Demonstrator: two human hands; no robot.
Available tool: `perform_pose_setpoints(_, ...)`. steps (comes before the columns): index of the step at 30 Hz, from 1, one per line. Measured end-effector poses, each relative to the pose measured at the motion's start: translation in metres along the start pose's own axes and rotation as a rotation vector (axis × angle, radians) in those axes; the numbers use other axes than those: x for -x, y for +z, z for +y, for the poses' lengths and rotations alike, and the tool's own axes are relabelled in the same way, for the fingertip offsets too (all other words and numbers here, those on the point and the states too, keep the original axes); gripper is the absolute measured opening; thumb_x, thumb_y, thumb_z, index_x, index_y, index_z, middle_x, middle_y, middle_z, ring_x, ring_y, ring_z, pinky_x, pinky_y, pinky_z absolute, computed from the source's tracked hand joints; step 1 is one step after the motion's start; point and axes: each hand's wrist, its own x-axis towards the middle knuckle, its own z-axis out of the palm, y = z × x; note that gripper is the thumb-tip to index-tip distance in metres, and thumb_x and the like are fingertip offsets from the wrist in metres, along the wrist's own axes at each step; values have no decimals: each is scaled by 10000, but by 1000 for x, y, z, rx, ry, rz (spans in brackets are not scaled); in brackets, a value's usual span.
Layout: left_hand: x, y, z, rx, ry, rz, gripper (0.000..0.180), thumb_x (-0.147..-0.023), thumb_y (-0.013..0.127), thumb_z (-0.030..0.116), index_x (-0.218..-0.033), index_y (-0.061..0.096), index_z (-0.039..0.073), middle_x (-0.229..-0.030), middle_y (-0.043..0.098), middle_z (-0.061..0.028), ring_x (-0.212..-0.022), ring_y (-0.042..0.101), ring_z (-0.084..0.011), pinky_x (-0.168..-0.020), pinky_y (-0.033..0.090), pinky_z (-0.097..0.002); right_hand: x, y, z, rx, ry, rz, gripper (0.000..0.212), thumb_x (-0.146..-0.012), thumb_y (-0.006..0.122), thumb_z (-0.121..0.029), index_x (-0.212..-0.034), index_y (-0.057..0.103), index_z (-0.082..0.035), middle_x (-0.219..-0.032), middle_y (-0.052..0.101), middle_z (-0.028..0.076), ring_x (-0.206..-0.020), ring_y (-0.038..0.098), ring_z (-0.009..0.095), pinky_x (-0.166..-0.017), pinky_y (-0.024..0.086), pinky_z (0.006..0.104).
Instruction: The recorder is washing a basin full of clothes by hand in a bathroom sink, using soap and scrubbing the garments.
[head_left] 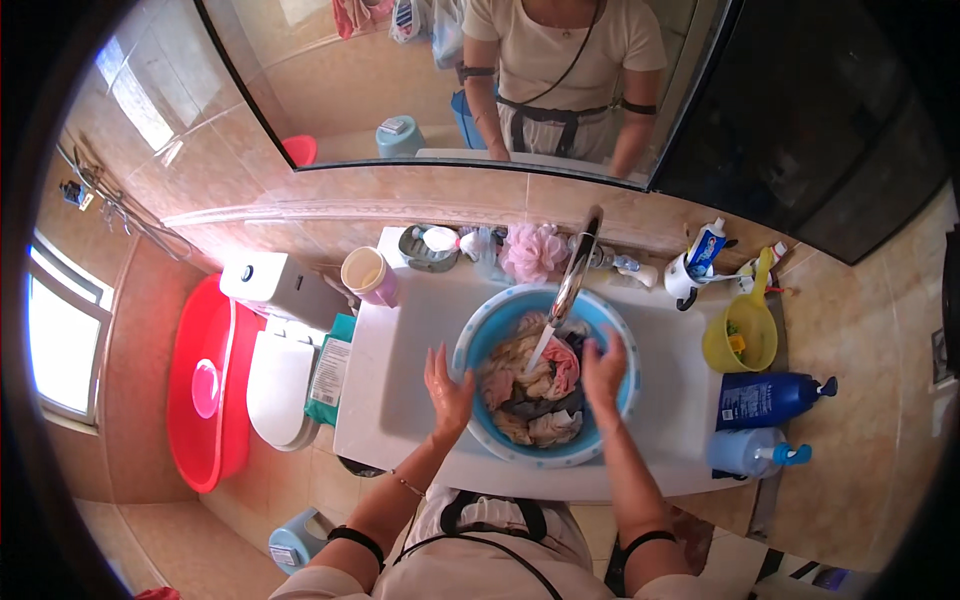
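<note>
A round blue basin (478,428) with a pale, dotted rim stands in the white sink. Wet clothes (530,398) in cream, pink and dark grey lie bunched inside it. Water runs from the chrome faucet (572,280) onto them. My left hand (449,396) is at the basin's left rim, fingers spread, holding nothing. Over the right side of the basin is my right hand (604,374), slightly blurred; its fingers look stretched and apart beside the clothes, with nothing visible in them.
Along the sink's right edge are a yellow dipper (742,338), a dark blue pump bottle (768,399) and a light blue pump bottle (750,452). Behind stand a mug (684,284) and a pink bath puff (533,252). A paper cup (370,276) is at the left corner; a toilet (282,385) and red tub (234,440) lie beyond.
</note>
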Motion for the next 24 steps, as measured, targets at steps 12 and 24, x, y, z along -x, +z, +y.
perform_pose_setpoints(12, -49, 61, 93, 1771, -1045, -1264, 309, -819, 657, 341, -918, 604, 53, -817, 609, -57, -694, 573, -156, -658, 496, -323, 11, 48, -75, -1227, 1001, -308, 218, -914, 512, -282, -803, 564, -101, -617, 471, -23, -420, 369, 66, -341, 253, 165)
perform_pose_setpoints(24, -16, 124, 82, 1157, -433, -651, 268, -913, 490, 232, -1118, 539, 65, -1015, 572, -78, -910, 531, -208, -795, 432, -354, 7, 42, -63, -532, 296, -343, 339, -931, 484, -307, -864, 589, 9, -770, 593, 104, -715, 562, 228, -659, 463, 358)
